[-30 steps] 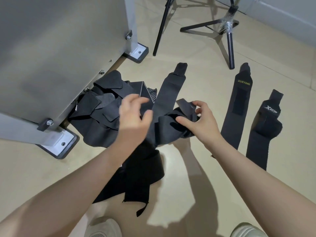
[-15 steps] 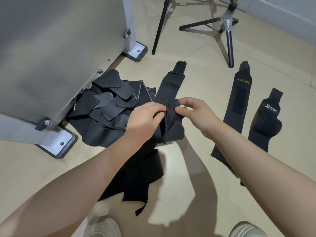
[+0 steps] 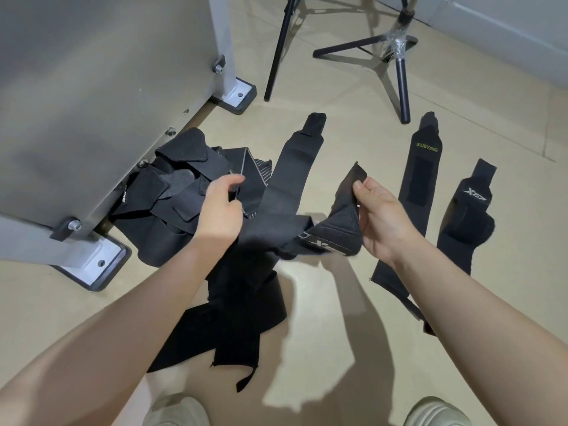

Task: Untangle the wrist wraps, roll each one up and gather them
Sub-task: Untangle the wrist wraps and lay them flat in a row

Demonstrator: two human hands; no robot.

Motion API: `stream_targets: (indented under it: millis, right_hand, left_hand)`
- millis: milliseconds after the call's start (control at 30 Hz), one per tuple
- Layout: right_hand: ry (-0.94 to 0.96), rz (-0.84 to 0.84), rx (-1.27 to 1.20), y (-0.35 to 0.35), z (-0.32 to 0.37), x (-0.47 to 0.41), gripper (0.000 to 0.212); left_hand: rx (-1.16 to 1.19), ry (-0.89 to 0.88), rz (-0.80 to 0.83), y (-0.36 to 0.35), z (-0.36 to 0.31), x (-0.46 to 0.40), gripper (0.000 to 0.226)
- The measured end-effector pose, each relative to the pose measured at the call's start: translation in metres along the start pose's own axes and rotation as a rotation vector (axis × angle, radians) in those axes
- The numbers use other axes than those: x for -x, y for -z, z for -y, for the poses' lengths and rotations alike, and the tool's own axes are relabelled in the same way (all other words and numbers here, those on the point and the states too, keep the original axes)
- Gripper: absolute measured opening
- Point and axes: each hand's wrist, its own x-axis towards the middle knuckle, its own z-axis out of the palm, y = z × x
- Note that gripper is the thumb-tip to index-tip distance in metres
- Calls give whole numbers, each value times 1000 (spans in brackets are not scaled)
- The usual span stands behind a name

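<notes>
My right hand pinches the stiff fastening end of a black wrist wrap and holds it up off the floor. The band runs left to my left hand, whose curled fingers appear to grip it above a tangled pile of black wraps. A long wrap lies stretched out behind the hands. More loose bands trail toward my feet. To the right, a wrap marked XUEYING lies flat beside a partly folded Xtep wrap.
A grey metal cabinet on bolted feet stands at the left, with the pile pushed against its base. A black tripod stands behind on the beige tiled floor. My two light shoes show at the bottom edge.
The hands had met over the wrap. Now my right hand has drawn its end out to the right and up, and my left hand has moved left over the pile.
</notes>
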Motion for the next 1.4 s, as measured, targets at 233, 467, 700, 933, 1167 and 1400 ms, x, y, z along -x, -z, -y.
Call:
stream_targets:
  millis: [233, 467, 700, 933, 1167, 1400]
  right_hand:
    - [-90, -173, -186, 8, 16, 8, 17]
    - [-137, -512, -230, 58, 56, 10, 28]
    - [43, -579, -150, 130, 75, 42, 19]
    - [-84, -654, -193, 213, 38, 79, 19]
    - [-184, -705, -13, 281, 18, 69, 12]
    - [-206, -653, 126, 315, 20, 34, 17]
  left_hand:
    - [-159, -96, 899, -19, -49, 41, 49]
    - [305, 256, 1071, -48, -96, 72, 18]
    - [542, 519, 1305, -94, -133, 96, 29]
    - [212, 419, 1239, -201, -110, 119, 16]
    - [-508, -94, 1195, -282, -98, 117, 23]
    - [-970, -563, 875, -344, -125, 54, 48]
